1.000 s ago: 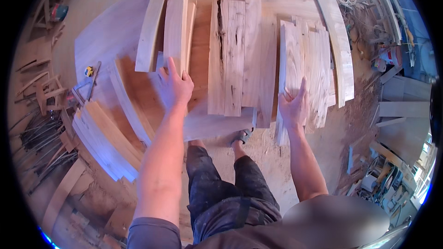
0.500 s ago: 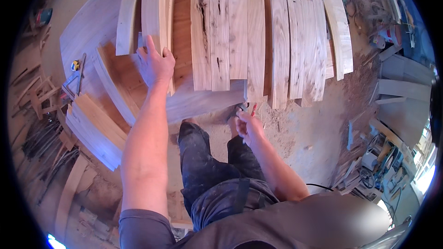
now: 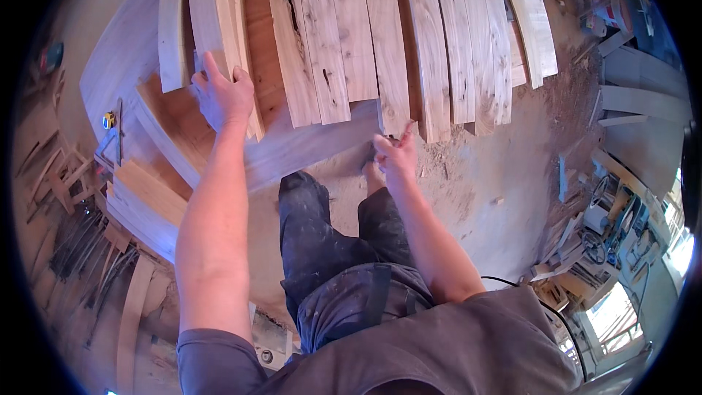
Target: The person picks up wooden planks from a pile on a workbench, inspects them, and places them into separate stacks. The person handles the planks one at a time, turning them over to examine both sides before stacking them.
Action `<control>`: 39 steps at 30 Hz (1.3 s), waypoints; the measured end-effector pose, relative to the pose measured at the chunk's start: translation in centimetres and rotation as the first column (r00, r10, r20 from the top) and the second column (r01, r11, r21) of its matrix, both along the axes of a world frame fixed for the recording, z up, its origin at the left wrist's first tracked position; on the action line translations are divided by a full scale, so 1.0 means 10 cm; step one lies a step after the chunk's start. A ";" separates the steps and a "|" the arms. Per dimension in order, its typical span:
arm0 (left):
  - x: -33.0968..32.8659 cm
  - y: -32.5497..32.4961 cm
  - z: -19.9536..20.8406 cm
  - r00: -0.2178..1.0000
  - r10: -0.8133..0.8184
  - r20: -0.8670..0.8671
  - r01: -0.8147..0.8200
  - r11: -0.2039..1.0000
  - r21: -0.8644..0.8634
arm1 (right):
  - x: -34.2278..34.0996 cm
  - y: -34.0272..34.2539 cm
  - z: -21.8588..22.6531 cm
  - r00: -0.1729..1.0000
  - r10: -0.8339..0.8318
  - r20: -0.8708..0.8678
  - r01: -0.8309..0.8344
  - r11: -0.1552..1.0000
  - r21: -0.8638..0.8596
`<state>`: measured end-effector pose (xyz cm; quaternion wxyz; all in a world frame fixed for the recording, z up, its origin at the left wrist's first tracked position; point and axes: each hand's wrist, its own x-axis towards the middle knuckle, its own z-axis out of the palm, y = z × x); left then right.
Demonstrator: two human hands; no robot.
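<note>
My left hand [image 3: 225,96] grips the near end of a pale, curved wooden board [image 3: 210,11]. Its index finger stretches along the top face and its thumb lies by the right edge. My right hand [image 3: 397,157] is closed beside the near end of a long plank [image 3: 387,44], with one finger pointing up by the plank's corner. Something small and dark shows at its fingers, too hidden to name. Between the hands lie several planks side by side, among them a knotty one [image 3: 290,36] with a dark crack. Under them is a broad wooden panel [image 3: 314,145].
A yellow tape measure [image 3: 109,120] and a metal square [image 3: 118,139] lie on the panel's left side. Stacked curved boards [image 3: 142,205] stand at the near left. Wood scraps [image 3: 62,183] lie at far left; grey sheets [image 3: 636,102] and a cluttered machine area [image 3: 603,219] are at right.
The planks and both hands sit further left and higher in view. My right hand has come up to the plank's end; the slim red thing seen in it before no longer shows clearly.
</note>
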<state>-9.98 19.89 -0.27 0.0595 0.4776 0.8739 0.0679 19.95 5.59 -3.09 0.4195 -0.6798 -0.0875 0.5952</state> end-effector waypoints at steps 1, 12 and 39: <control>-0.01 0.00 -0.01 1.000 -0.006 -0.005 0.006 1.000 0.002 | -0.07 0.02 -0.13 0.982 0.042 0.182 -0.029 0.997 -0.077; 0.04 0.03 0.09 0.999 0.031 0.031 -0.029 0.997 -0.071 | 0.05 0.04 -0.11 0.609 0.205 0.766 -0.232 0.970 -0.075; 0.01 0.01 0.14 1.000 -0.016 0.026 0.016 1.000 -0.009 | 0.19 -0.45 0.44 0.485 -0.372 -0.791 0.355 0.911 -0.211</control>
